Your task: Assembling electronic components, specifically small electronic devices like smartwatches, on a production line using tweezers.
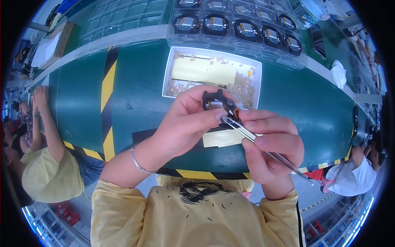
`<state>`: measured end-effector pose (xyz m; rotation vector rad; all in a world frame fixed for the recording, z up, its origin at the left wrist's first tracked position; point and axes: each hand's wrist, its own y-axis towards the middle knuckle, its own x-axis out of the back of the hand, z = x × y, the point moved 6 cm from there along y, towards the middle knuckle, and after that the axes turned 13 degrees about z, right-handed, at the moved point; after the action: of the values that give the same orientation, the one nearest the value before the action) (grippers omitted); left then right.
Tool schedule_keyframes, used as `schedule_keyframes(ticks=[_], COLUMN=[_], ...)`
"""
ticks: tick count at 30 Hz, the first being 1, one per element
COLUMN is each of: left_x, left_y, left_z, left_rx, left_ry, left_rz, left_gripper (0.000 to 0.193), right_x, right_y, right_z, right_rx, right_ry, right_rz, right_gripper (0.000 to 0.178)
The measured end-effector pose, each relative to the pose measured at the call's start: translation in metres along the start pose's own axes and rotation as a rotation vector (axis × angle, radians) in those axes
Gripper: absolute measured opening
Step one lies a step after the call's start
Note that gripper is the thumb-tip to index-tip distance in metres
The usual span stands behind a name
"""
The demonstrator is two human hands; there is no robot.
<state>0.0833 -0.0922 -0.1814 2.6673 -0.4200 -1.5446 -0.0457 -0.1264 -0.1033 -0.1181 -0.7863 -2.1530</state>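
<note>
Held up over the table, a small black ring-shaped device housing with a silvery part inside is pinched in my left hand, thumb in front and fingers behind. My right hand is closed around metal tweezers, whose tips reach the housing's lower right side beside my left thumb. What the tips touch is too small to make out. Just beyond my hands stands a shallow white box with a yellow sheet and many small brown scraps in it. Under my hands lies a pale yellow strip on something dark.
Stacked clear trays at the back hold several black round devices. More clear trays stand to their left. At the right are a phone and a white tissue. Co-workers sit at left and right.
</note>
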Motion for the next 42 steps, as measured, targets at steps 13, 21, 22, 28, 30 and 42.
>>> schedule_keyframes(ticks=[13, 21, 22, 28, 30, 42], left_x=[-0.005, -0.008, -0.007, -0.010, -0.012, -0.013], left_y=[-0.002, -0.005, -0.005, -0.007, -0.007, -0.008], left_z=[-0.018, -0.021, -0.020, -0.020, -0.022, -0.016], left_rx=[0.102, 0.091, 0.075, 0.062, 0.064, 0.180], left_ry=[0.318, 0.342, 0.334, 0.357, 0.350, 0.226], left_rz=[-0.324, -0.288, -0.280, -0.276, -0.283, -0.266], left_gripper=[0.021, 0.020, 0.020, 0.024, 0.025, 0.028], right_x=[-0.014, -0.019, -0.019, -0.019, -0.019, -0.016], right_y=[-0.006, -0.005, -0.005, -0.010, -0.009, -0.007], right_z=[0.000, 0.000, 0.001, 0.001, 0.003, 0.005], right_rx=[0.202, 0.274, 0.273, 0.342, 0.336, 0.342], right_ry=[-0.429, -0.566, -0.571, -0.569, -0.561, -0.537], right_rz=[-0.021, 0.013, 0.047, 0.053, 0.053, 0.056], right_gripper=[0.021, 0.018, 0.019, 0.020, 0.019, 0.016])
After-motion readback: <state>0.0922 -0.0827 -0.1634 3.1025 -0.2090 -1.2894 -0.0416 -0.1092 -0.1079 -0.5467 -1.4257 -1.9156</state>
